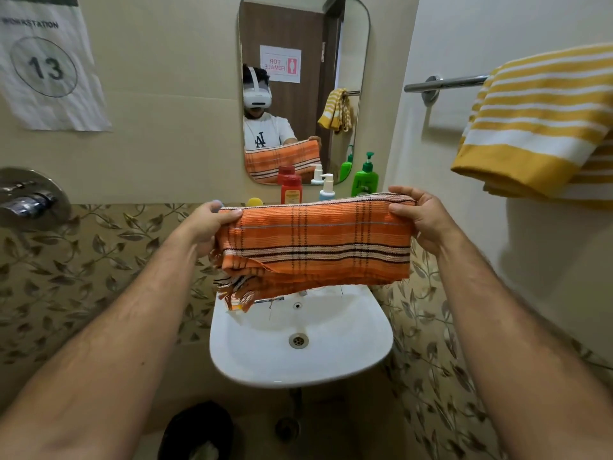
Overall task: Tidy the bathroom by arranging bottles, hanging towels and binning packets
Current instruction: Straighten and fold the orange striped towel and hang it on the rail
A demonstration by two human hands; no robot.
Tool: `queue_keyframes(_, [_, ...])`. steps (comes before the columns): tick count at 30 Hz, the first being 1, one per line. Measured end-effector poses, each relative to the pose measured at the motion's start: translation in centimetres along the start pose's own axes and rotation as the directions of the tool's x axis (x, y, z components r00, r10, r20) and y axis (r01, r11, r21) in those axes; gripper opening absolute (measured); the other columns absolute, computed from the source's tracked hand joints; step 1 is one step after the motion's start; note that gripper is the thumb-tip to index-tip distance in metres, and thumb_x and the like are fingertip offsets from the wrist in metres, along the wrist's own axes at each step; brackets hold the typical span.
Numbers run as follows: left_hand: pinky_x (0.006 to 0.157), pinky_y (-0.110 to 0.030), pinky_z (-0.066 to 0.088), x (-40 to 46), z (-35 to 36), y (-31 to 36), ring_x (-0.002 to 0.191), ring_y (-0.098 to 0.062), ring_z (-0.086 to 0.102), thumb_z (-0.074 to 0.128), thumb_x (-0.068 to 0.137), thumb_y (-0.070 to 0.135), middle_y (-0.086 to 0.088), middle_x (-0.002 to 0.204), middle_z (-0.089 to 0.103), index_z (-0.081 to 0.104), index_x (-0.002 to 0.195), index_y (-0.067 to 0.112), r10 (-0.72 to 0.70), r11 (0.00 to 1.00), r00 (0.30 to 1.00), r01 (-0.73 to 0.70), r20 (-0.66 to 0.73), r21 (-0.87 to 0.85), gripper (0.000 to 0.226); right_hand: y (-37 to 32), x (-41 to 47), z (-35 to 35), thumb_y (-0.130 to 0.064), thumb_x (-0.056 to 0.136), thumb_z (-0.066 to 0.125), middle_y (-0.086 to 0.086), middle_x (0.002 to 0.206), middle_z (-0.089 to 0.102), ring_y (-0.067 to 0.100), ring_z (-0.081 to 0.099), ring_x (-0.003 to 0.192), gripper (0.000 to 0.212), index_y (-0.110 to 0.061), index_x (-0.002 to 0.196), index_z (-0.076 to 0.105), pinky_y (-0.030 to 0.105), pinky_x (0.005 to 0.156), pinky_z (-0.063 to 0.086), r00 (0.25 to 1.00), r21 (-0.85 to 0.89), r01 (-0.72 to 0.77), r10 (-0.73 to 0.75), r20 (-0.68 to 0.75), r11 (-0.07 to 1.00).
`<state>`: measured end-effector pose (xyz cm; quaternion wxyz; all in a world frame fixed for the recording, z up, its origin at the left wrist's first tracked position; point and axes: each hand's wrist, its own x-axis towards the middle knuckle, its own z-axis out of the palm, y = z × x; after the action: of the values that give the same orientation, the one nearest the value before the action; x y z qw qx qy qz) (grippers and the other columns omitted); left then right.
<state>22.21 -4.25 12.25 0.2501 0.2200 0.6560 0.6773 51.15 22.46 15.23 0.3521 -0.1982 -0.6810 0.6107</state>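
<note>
An orange plaid towel (315,240), folded into a long band with a frayed fringe at its lower left, is stretched out above the white sink (365,346). My left hand (212,224) pinches its left end and my right hand (421,217) grips its right end. Behind the towel stand a red bottle (291,189), a white pump bottle (327,188) and a green pump bottle (365,177); a yellow object (254,202) peeks over the towel's top edge. A yellow-and-white striped towel (537,127) hangs on the chrome towel bar (444,84) at the right.
A mirror (303,38) above the bottles reflects the person and the towels. A chrome tap fitting (30,197) sticks out of the left wall. A paper sheet marked 13 (46,64) hangs upper left. A dark bin (195,433) sits on the floor below the sink.
</note>
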Motion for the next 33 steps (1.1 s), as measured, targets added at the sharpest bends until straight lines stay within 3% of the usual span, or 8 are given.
queue_keyframes(6, [0.076,-0.036,0.056,-0.5,-0.9,1.0,0.109,-0.03,0.061,0.07,0.074,-0.015,-0.022,0.146,0.038,0.001,0.158,0.017,0.099,0.995,0.989,-0.101,0.107,0.017,0.113,-1.0,0.5,0.3,0.012,0.086,0.062,0.006,0.108,0.068,0.021,0.07,0.095,0.051,-0.017,0.129,0.058,0.029,0.065,0.06,0.997,-0.083,0.076,-0.078,-0.023,0.994])
queue_keyframes(10, [0.069,-0.022,0.056,-0.6,-0.5,0.7,0.105,-0.02,0.062,0.07,0.081,-0.01,-0.014,0.139,0.05,0.026,0.154,0.014,0.261,0.914,0.965,-0.243,-0.012,0.326,0.089,-1.3,0.9,1.0,-0.001,0.089,0.065,0.001,0.106,0.068,0.015,0.068,0.096,0.047,-0.015,0.133,0.057,0.035,0.081,0.061,0.979,-0.424,0.157,-0.196,-0.049,0.892])
queue_keyframes(14, [0.069,-0.019,0.047,-0.6,-0.1,-0.7,0.094,-0.017,0.064,0.078,0.08,0.006,-0.001,0.107,0.067,0.063,0.123,0.015,0.431,0.755,0.885,-0.246,-0.177,0.608,0.047,-1.6,0.8,2.4,-0.017,0.09,0.064,0.0,0.1,0.07,0.023,0.065,0.091,0.023,-0.027,0.111,0.065,0.039,0.081,0.056,0.931,-0.795,0.169,-0.36,-0.066,0.583])
queue_keyframes(20, [0.074,-0.033,0.052,-0.3,-0.1,-1.0,0.086,-0.019,0.065,0.075,0.084,0.012,0.002,0.092,0.068,0.063,0.096,0.028,0.469,0.752,0.839,-0.215,-0.276,0.623,0.023,-1.3,1.2,3.7,-0.013,0.091,0.056,0.006,0.097,0.07,0.021,0.05,0.076,0.027,-0.024,0.114,0.064,0.029,0.069,0.038,0.866,-0.888,0.154,-0.492,-0.089,0.432])
queue_keyframes(24, [0.068,-0.029,0.045,-0.3,-0.3,-0.5,0.083,-0.018,0.062,0.073,0.086,0.016,0.002,0.089,0.067,0.062,0.09,0.027,0.517,0.719,0.812,-0.24,-0.271,0.652,0.017,-1.4,1.7,3.7,-0.015,0.091,0.058,0.011,0.107,0.058,0.027,0.052,0.098,0.026,-0.019,0.116,0.064,0.034,0.08,0.043,0.849,-0.9,0.158,-0.522,-0.087,0.406])
queue_keyframes(26, [0.07,-0.032,0.049,-0.2,-1.0,-0.6,0.085,-0.02,0.063,0.073,0.086,0.018,0.0,0.09,0.068,0.062,0.09,0.025,0.514,0.718,0.81,-0.226,-0.282,0.659,0.013,-1.8,2.0,3.3,-0.016,0.09,0.062,0.012,0.109,0.054,0.03,0.052,0.108,0.017,-0.018,0.106,0.064,0.039,0.09,0.048,0.892,-0.83,0.195,-0.447,-0.071,0.522])
queue_keyframes(29, [0.072,-0.033,0.048,0.1,-1.8,-1.5,0.088,-0.025,0.062,0.074,0.085,0.023,-0.007,0.097,0.069,0.062,0.091,0.022,0.449,0.694,0.851,-0.138,-0.274,0.706,0.013,-2.8,1.7,3.7,-0.015,0.093,0.064,0.008,0.099,0.065,0.029,0.067,0.098,0.009,-0.022,0.093,0.058,0.033,0.07,0.06,0.978,-0.432,0.189,-0.208,0.004,0.882])
queue_keyframes(33, [0.088,-0.042,0.05,0.6,-1.4,-3.3,0.107,-0.034,0.06,0.071,0.086,0.026,-0.015,0.112,0.068,0.065,0.108,0.015,0.362,0.669,0.862,0.024,-0.354,0.743,0.026,-3.4,1.8,5.6,-0.026,0.094,0.064,0.008,0.107,0.066,0.024,0.07,0.095,0.019,-0.023,0.112,0.057,0.029,0.068,0.06,0.988,-0.315,0.15,-0.129,0.087,0.937])
